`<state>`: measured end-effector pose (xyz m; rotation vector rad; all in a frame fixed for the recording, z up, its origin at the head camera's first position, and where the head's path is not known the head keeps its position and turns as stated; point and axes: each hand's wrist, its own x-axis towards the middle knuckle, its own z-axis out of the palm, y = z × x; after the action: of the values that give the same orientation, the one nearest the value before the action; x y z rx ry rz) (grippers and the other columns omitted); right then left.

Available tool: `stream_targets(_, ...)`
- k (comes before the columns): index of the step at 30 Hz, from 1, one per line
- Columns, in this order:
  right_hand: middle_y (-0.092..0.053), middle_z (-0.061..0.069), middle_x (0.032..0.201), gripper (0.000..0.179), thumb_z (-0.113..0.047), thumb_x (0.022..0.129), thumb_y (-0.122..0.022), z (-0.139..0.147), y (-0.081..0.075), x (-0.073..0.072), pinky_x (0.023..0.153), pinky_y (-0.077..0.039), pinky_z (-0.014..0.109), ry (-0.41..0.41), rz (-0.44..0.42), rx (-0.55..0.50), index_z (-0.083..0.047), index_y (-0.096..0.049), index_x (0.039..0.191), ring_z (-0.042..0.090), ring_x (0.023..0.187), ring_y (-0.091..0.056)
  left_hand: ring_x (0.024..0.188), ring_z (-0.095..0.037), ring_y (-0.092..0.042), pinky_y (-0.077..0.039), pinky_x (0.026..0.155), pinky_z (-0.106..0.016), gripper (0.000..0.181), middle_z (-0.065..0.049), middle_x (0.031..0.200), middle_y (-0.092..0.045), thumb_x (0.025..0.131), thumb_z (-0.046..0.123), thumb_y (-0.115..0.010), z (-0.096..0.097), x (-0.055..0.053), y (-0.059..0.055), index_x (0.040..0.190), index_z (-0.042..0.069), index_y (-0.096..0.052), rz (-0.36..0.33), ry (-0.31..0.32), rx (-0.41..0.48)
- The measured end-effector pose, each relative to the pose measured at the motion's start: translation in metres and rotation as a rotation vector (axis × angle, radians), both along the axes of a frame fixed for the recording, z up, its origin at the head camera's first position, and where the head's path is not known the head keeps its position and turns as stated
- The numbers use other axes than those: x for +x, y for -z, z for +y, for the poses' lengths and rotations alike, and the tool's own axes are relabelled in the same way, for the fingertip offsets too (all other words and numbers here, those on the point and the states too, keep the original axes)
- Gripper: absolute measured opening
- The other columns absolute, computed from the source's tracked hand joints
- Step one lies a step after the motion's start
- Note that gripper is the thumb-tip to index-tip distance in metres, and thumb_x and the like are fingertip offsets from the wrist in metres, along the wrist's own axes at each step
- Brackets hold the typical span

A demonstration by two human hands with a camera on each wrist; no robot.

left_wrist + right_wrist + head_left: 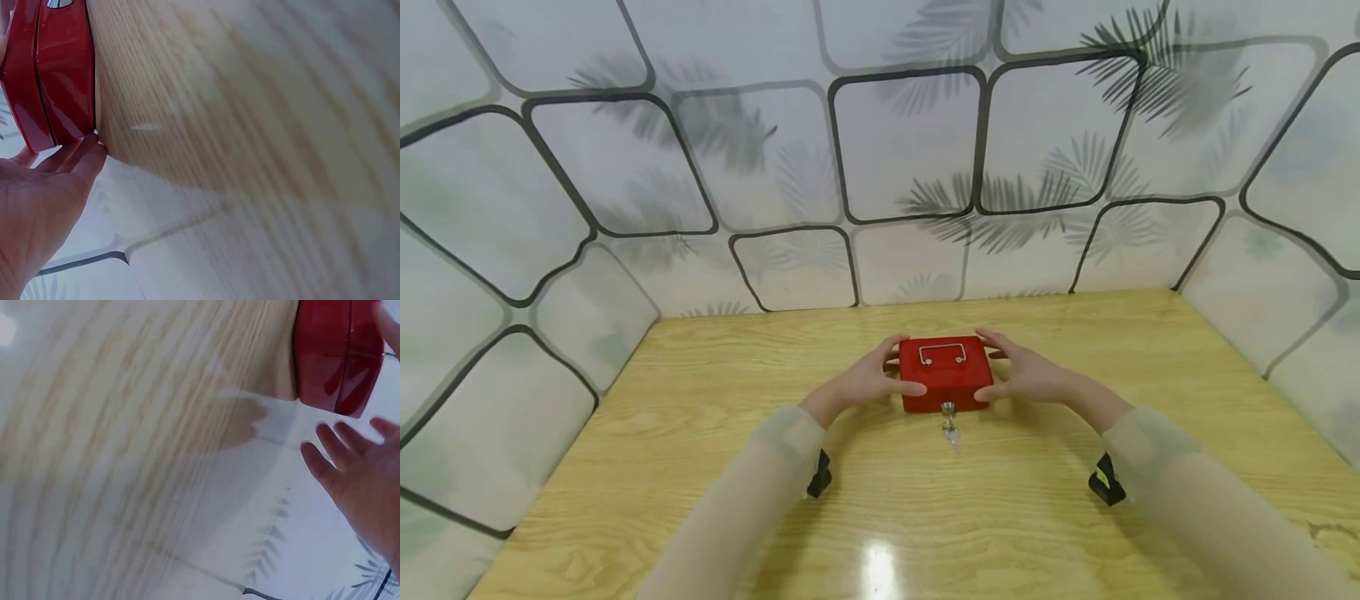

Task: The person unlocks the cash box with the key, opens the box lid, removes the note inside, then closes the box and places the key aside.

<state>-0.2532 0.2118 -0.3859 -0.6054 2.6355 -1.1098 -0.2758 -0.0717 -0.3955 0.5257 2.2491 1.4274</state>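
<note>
A red metal cash box (947, 379) sits on the wooden table, with a folded wire handle (943, 354) on its lid. A key (951, 435) is in the lock at its front, with another hanging below. My left hand (868, 377) is at the box's left side, thumb overlapping the front edge. In the left wrist view its fairly straight fingers (84, 156) meet the box's side. My right hand (1033, 372) is spread around the right side, thumb by the front corner. Its extended fingers (337, 447) stand apart from the box in the right wrist view.
The wood-grain table (700, 392) runs back to a pale curtain (910, 150) patterned with dark outlines and leaves, which encloses it at the back and both sides. Black wrist mounts (820, 475) show under both sleeves.
</note>
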Motion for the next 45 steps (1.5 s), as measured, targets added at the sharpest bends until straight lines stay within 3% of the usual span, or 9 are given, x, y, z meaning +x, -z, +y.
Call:
stream_targets(5, -0.043, 0.020, 0.143, 0.075, -0.032, 0.088, -0.074, 0.001, -0.008, 0.013, 0.097, -0.040, 0.058, 0.159, 0.174, -0.053, -0.002, -0.037, 0.145, 0.039, 0.127, -0.043, 0.130, -0.031, -0.045, -0.034, 0.108, -0.046, 0.095, -0.015, 0.150, -0.036, 0.084, 0.023, -0.077, -0.001, 0.000, 0.002, 0.155, 0.011, -0.016, -0.006, 0.004, 0.007)
stream_targets(8, -0.059, 0.017, 0.123, 0.052, -0.026, 0.090, -0.072, -0.002, -0.011, 0.025, 0.085, -0.047, 0.047, 0.233, 0.279, -0.111, -0.001, -0.051, 0.130, 0.033, 0.109, -0.056, 0.130, -0.030, -0.045, -0.034, 0.108, -0.046, 0.095, -0.014, 0.150, -0.036, 0.084, 0.023, -0.077, -0.001, -0.001, 0.002, 0.155, 0.012, -0.015, -0.006, 0.002, 0.006)
stream_targets(11, -0.065, 0.010, 0.100, 0.034, -0.022, 0.090, -0.071, -0.007, -0.011, 0.038, 0.073, -0.049, 0.035, 0.260, 0.327, -0.130, -0.001, -0.060, 0.115, 0.026, 0.089, -0.061, 0.130, -0.031, -0.045, -0.035, 0.107, -0.046, 0.094, -0.015, 0.150, -0.036, 0.085, 0.024, -0.077, -0.002, 0.000, 0.001, 0.155, 0.011, -0.016, 0.003, 0.003, 0.000)
stream_targets(14, -0.065, 0.002, 0.088, 0.024, -0.022, 0.090, -0.072, -0.013, -0.007, 0.049, 0.066, -0.049, 0.029, 0.257, 0.322, -0.120, -0.004, -0.064, 0.103, 0.018, 0.078, -0.059, 0.130, -0.030, -0.045, -0.035, 0.107, -0.046, 0.092, -0.015, 0.149, -0.037, 0.085, 0.023, -0.076, -0.002, 0.001, 0.000, 0.155, 0.011, -0.017, 0.009, 0.009, 0.000)
stream_targets(19, -0.063, -0.004, 0.079, 0.016, -0.025, 0.090, -0.072, -0.024, 0.004, 0.060, 0.064, -0.048, 0.028, 0.221, 0.258, -0.109, -0.011, -0.065, 0.094, 0.014, 0.070, -0.057, 0.129, -0.030, -0.046, -0.035, 0.107, -0.045, 0.092, -0.014, 0.149, -0.038, 0.085, 0.022, -0.076, -0.002, 0.001, 0.000, 0.154, 0.011, -0.017, 0.011, 0.008, 0.002)
stream_targets(24, -0.061, -0.005, 0.071, 0.016, -0.027, 0.090, -0.071, -0.036, 0.013, 0.065, 0.056, -0.046, 0.027, 0.201, 0.195, -0.061, -0.012, -0.065, 0.089, 0.013, 0.061, -0.054, 0.130, -0.029, -0.045, -0.034, 0.108, -0.044, 0.094, -0.013, 0.150, -0.037, 0.085, 0.025, -0.077, -0.002, 0.000, 0.001, 0.155, 0.012, -0.016, 0.012, 0.009, -0.012)
stream_targets(30, -0.059, -0.007, 0.062, 0.019, -0.029, 0.090, -0.071, -0.050, 0.019, 0.066, 0.051, -0.044, 0.028, 0.182, 0.183, 0.036, -0.012, -0.069, 0.084, 0.010, 0.050, -0.053, 0.129, -0.029, -0.045, -0.034, 0.108, -0.045, 0.092, -0.014, 0.149, -0.037, 0.085, 0.024, -0.076, -0.001, 0.000, 0.002, 0.154, 0.011, -0.017, 0.012, 0.014, -0.001)
stream_targets(45, -0.060, -0.012, 0.065, 0.017, -0.030, 0.087, -0.074, -0.068, 0.027, 0.058, 0.054, -0.045, 0.028, 0.211, 0.220, 0.137, -0.016, -0.073, 0.078, 0.008, 0.059, -0.050, 0.129, -0.029, -0.046, -0.035, 0.107, -0.045, 0.093, -0.014, 0.149, -0.037, 0.086, 0.024, -0.076, 0.000, 0.001, 0.000, 0.155, 0.011, -0.015, 0.010, 0.001, -0.003)
